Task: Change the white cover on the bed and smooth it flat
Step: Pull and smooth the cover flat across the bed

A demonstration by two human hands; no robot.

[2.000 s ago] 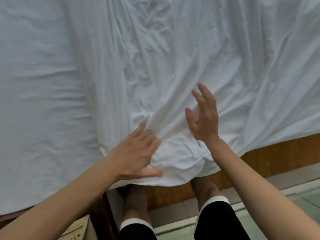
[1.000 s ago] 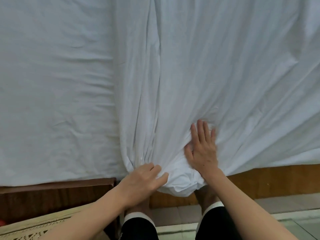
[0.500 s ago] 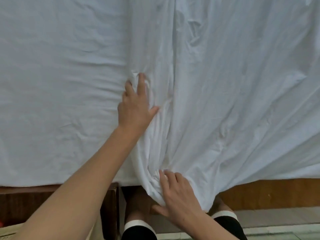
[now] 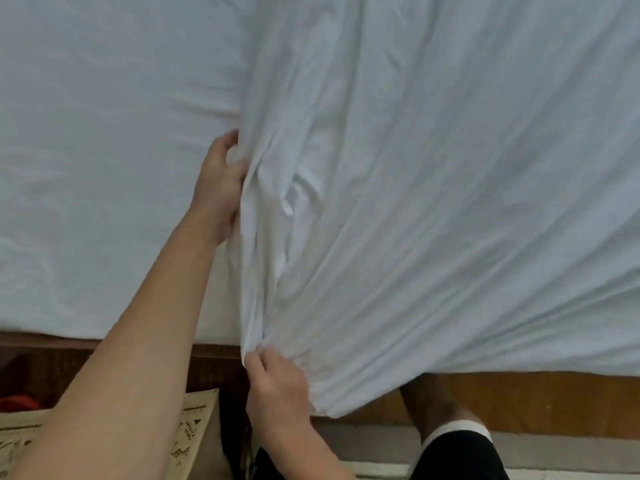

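Observation:
A loose white cover (image 4: pixel 433 174) lies over the right part of the bed, bunched in long folds that fan out from its near corner. Under it, on the left, a flatter white sheet (image 4: pixel 97 161) covers the mattress. My left hand (image 4: pixel 218 188) grips the cover's left edge partway up the bed, fingers curled into the fabric. My right hand (image 4: pixel 277 386) pinches the gathered corner of the cover at the bed's near edge.
The bed's brown wooden frame (image 4: pixel 536 400) runs along the bottom. A patterned beige cushion or box (image 4: pixel 194 434) sits at lower left, with something red (image 4: pixel 20 401) beside it. My legs in black shorts (image 4: pixel 457 452) stand against the frame on a tiled floor.
My left hand went from the near corner up the cover's left edge and now grips it. My right hand dropped to the corner and pinched the gathered fabric. The folds are drawn tighter.

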